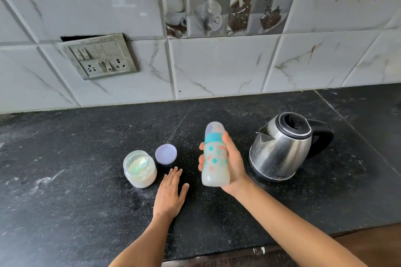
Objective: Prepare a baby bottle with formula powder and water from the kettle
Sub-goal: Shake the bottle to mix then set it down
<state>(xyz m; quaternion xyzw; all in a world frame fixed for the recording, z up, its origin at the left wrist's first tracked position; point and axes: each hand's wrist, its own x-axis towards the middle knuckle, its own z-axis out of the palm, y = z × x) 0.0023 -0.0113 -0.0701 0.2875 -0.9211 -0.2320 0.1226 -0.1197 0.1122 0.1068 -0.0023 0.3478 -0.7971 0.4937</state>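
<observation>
My right hand (233, 165) grips a baby bottle (213, 156) with a teal collar and a clear cap, held upright above the black counter; it looks milky inside. My left hand (170, 193) lies flat and open on the counter, fingers pointing away from me. Just left of it stands an open glass jar (140, 169) of white formula powder with a scoop inside. The jar's lilac lid (165, 154) lies behind it to the right. A steel kettle (282, 147) with a black handle stands to the right of the bottle, its lid closed.
The black stone counter (76, 180) carries some spilled white powder at the left. A tiled wall with a switch and socket panel (99, 56) rises behind it. The counter's front edge (217, 256) runs at the bottom.
</observation>
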